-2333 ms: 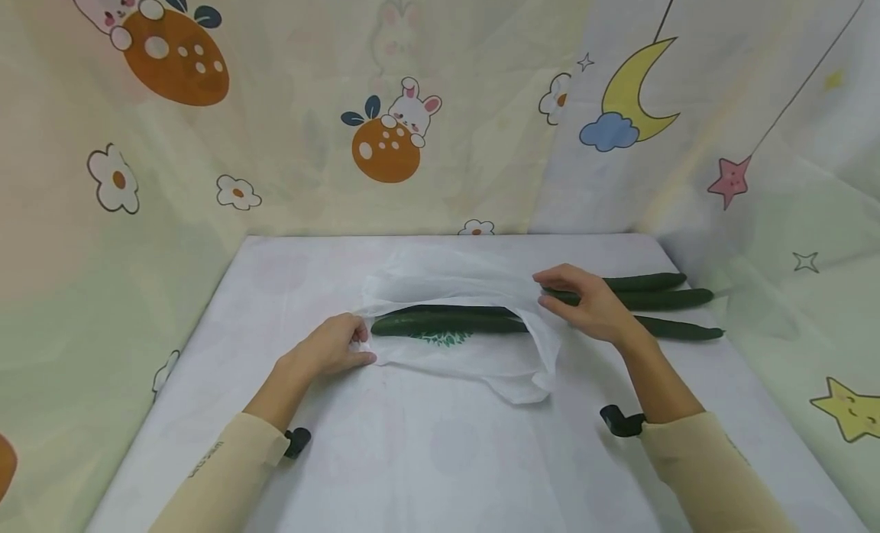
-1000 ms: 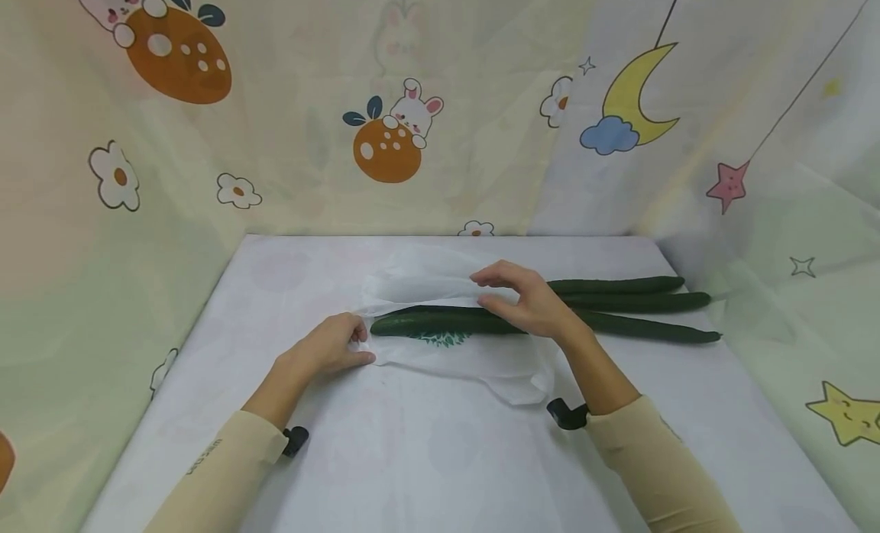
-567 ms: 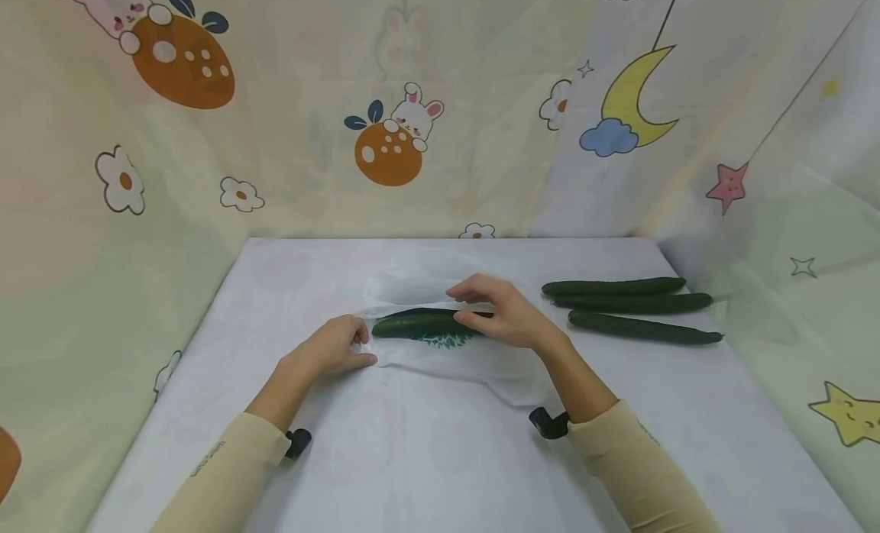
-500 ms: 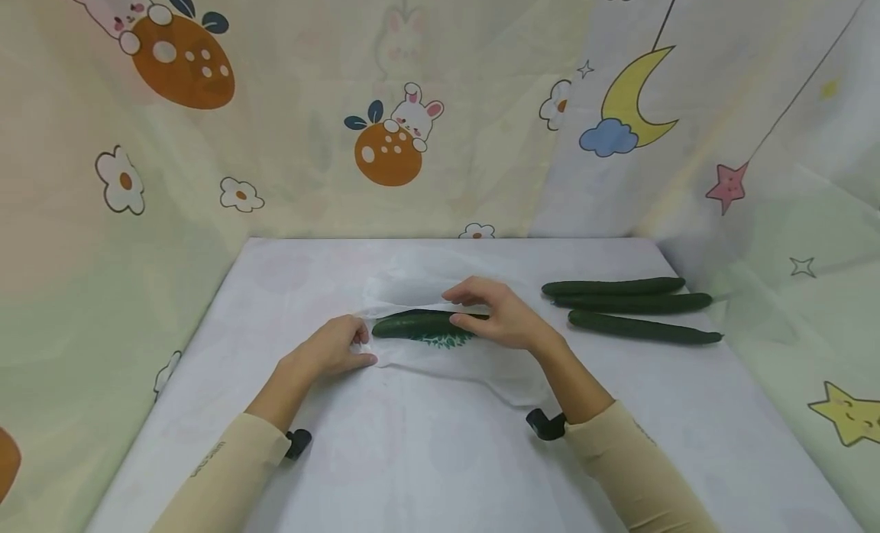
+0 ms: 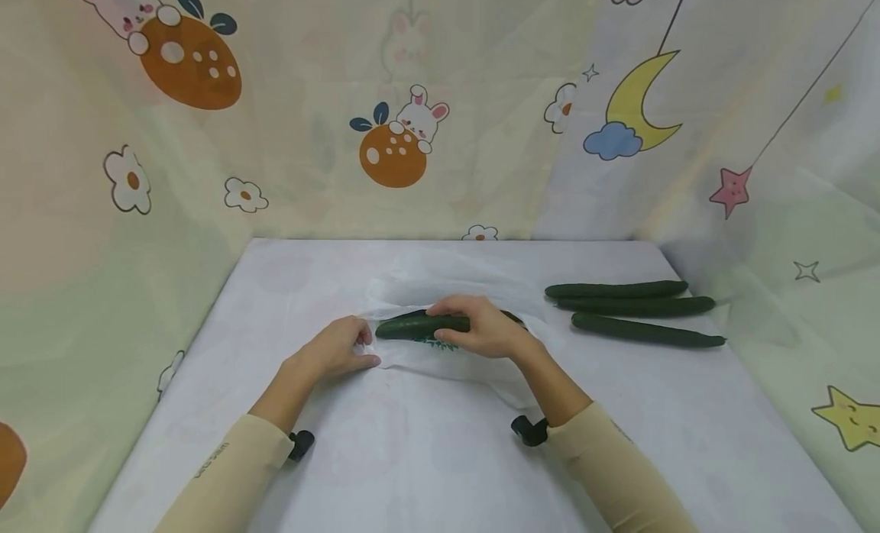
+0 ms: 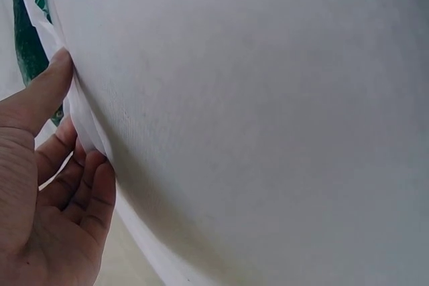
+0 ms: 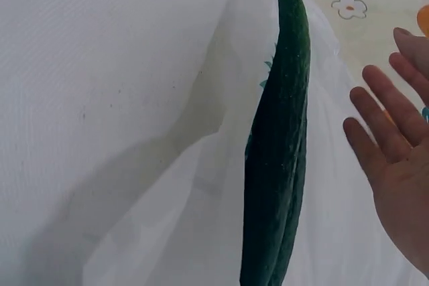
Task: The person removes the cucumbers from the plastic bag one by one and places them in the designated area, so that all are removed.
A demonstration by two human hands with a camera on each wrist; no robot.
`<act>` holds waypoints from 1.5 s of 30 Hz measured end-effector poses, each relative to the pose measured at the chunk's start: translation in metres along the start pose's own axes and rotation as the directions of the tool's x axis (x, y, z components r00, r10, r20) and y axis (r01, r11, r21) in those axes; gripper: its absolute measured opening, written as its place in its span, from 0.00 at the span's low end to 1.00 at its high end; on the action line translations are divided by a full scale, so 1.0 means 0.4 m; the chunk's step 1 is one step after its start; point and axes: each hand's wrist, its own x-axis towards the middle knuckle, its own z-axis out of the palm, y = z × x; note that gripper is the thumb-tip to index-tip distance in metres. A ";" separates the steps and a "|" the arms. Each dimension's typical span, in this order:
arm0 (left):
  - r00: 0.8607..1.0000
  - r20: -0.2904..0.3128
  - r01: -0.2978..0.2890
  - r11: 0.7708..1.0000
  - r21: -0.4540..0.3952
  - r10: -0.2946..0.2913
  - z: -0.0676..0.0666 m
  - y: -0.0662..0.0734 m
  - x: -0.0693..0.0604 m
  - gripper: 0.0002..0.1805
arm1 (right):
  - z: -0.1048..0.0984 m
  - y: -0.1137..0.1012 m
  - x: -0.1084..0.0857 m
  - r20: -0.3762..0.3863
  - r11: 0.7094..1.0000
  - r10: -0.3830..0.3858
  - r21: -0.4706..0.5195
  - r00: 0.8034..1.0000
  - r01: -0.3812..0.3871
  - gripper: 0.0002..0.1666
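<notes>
A thin white plastic bag (image 5: pixel 474 369) with a green print lies flat, its mouth toward the right. Inside rest cucumbers (image 5: pixel 406 327); two, side by side, show in the right wrist view (image 7: pixel 278 138). My left hand (image 5: pixel 337 346) holds the bag's left end; in the left wrist view, thumb and curled fingers are at the bag's folded edge (image 6: pixel 84 115). My right hand (image 5: pixel 481 331) is over the cucumbers in the bag, fingers spread and thumb apart. The right wrist view shows its fingers (image 7: pixel 385 115) extended and clear of the cucumbers.
Three more cucumbers (image 5: pixel 646 330) lie at the right of the white-covered table (image 5: pixel 412 457), close to its right edge. Patterned cloth (image 5: pixel 302 151) hangs behind the table and at both sides. Black wrist cameras (image 5: pixel 529 431) sit on both wrists.
My right hand has moved left and slightly down, from beside the loose cucumbers to over those in the bag. The bag's raised right part now lies lower. My left hand stays put.
</notes>
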 end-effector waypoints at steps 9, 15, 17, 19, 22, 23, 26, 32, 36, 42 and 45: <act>1.000 -0.015 -0.003 1.000 -0.016 0.003 -0.002 -0.001 0.004 0.19 | 0.000 0.038 0.017 0.074 0.985 0.146 -0.108 0.987 -0.138 0.26; 1.000 -0.012 0.018 0.999 -0.032 -0.019 0.007 -0.001 -0.005 0.19 | 0.015 0.065 0.007 0.059 0.974 0.179 -0.149 0.982 -0.169 0.26; 1.000 -0.008 0.027 0.999 -0.037 -0.027 0.011 0.001 -0.008 0.19 | 0.021 0.070 0.001 0.049 0.971 0.194 -0.151 0.980 -0.185 0.26; 0.999 0.002 0.041 0.998 -0.038 -0.041 0.016 0.002 -0.011 0.18 | 0.028 0.074 -0.003 0.052 0.967 0.213 -0.155 0.976 -0.203 0.27; 0.999 0.008 0.053 0.998 -0.036 -0.053 0.019 0.002 -0.013 0.18 | 0.035 0.073 -0.005 0.054 0.954 0.268 -0.155 0.962 -0.257 0.28; 0.999 0.005 0.052 0.998 -0.040 -0.052 0.018 0.003 -0.012 0.18 | 0.036 0.073 -0.004 0.046 0.950 0.280 -0.158 0.959 -0.270 0.28; 0.999 -0.015 0.030 0.999 -0.042 -0.030 0.013 0.002 -0.006 0.18 | 0.035 0.073 0.006 0.018 0.938 0.309 -0.168 0.951 -0.302 0.28; 1.000 -0.026 -0.011 0.999 -0.046 0.010 0.014 -0.006 0.003 0.18 | 0.040 0.086 0.031 0.011 0.939 0.301 -0.179 0.954 -0.294 0.27; 0.999 -0.033 -0.024 0.999 -0.042 0.022 0.014 -0.006 0.000 0.19 | 0.051 0.093 0.038 0.011 0.943 0.293 -0.168 0.956 -0.287 0.27; 0.999 -0.043 -0.014 0.999 -0.029 0.013 0.008 -0.002 -0.003 0.18 | 0.060 0.102 0.045 0.010 0.948 0.263 -0.188 0.965 -0.257 0.25; 0.999 -0.037 -0.008 1.000 -0.023 0.007 0.007 -0.002 0.000 0.18 | 0.065 0.105 0.045 0.003 0.946 0.259 -0.202 0.966 -0.253 0.24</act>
